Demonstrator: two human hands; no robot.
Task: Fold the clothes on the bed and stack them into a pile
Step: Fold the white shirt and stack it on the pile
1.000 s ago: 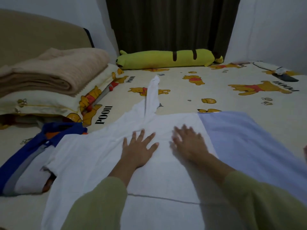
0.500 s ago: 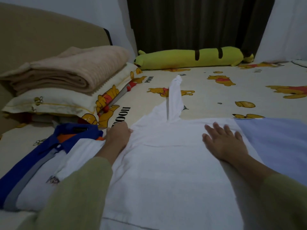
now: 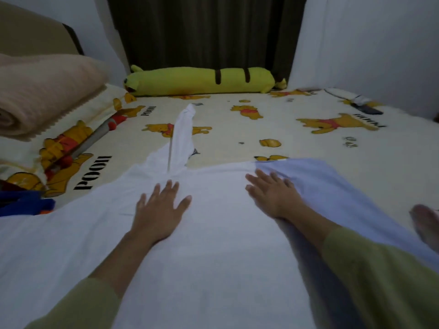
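A white garment (image 3: 213, 245) lies spread flat on the bed (image 3: 237, 138), covering most of the near half. One sleeve (image 3: 181, 136) extends away from the person across the printed sheet.

Left hand (image 3: 159, 210): palm down on the white garment, fingers straight and spread, gripping nothing. Right hand (image 3: 273, 193): palm down on the same garment, fingers straight and slightly spread, fingertips at the seam where a light blue cloth (image 3: 332, 186) begins; it grips nothing. Both forearms wear green sleeves (image 3: 380, 281).

A blue garment (image 3: 23, 203) lies at the left edge, partly under the white one. A folded beige blanket (image 3: 42, 96) rests on a pillow (image 3: 78, 129) at the upper left. A yellow plush (image 3: 202, 80) lies along the far side of the bed, against a dark curtain (image 3: 206, 32).
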